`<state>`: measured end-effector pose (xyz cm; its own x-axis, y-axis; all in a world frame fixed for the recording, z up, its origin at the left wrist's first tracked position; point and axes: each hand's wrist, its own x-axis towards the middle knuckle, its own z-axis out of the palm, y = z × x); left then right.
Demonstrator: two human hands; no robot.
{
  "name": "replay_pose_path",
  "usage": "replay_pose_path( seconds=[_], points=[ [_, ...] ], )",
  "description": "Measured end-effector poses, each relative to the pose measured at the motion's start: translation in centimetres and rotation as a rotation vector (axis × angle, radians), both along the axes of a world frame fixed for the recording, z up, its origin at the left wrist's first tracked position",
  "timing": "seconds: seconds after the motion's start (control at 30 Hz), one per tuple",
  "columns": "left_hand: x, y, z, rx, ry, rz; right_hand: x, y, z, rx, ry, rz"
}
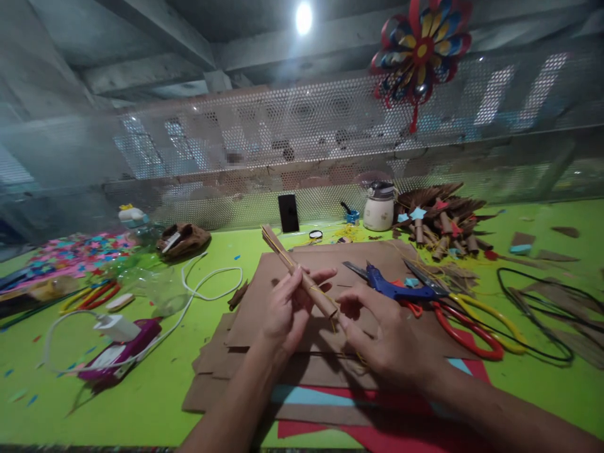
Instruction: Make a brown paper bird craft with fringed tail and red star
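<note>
Both forearms (233, 402) are stretched in over the near edge of the green worktop (141, 421), above red paper (415, 438). A slim brown tube (318, 297) is gripped, tilted, between thumb and fingers of the left hand (289, 308). The right hand (377, 327) is held half curled just beside the tube's lower end; whether anything is pinched cannot be told. Beneath, stepped edges are formed by stacked brown sheets (255, 302). Rightward room is narrowed by a blue glue gun (401, 289) and red-and-yellow-handled scissors (491, 353); leftward, a strip of worktop is bounded by a white cable (241, 275). The far edge is closed off by a perforated screen (255, 204).
</note>
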<state>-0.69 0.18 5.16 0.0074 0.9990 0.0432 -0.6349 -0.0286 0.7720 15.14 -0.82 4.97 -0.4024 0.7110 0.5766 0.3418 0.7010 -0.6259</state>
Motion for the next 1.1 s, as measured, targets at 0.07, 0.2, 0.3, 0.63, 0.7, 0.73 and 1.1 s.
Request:
replay_pose_path(
  seconds=[0.07, 0.2, 0.3, 0.63, 0.7, 0.73, 1.1],
  points=[
    [0.1, 0.0, -0.1, -0.014, 0.018, 0.017, 0.0, 0.1, -0.4, 0.109, -0.086, -0.004],
    [0.4, -0.1, -0.1, 0.028, 0.088, 0.055, -0.1, 0.3, -1.0, 0.282, -0.236, -0.044],
    [0.7, -0.3, -0.1, 0.040, 0.100, 0.080, -0.1, 0.3, -1.3, 0.366, -0.306, -0.086],
    [1.2, -0.6, -0.6, 0.061, 0.005, 0.118, -1.1, 0.9, -4.1, 0.035, -0.130, -0.076],
    [1.2, -0.6, -0.7, 0.082, -0.007, 0.110, -1.2, 0.8, -4.2, -0.027, -0.103, -0.047],
    [1.2, -0.6, -0.7, 0.094, -0.011, 0.106, -1.2, 0.7, -4.2, -0.068, -0.083, -0.029],
    [1.0, -0.7, -1.0, 0.129, 0.022, 0.091, -1.6, 0.8, -5.1, -0.420, 0.078, 0.099]
  ],
)
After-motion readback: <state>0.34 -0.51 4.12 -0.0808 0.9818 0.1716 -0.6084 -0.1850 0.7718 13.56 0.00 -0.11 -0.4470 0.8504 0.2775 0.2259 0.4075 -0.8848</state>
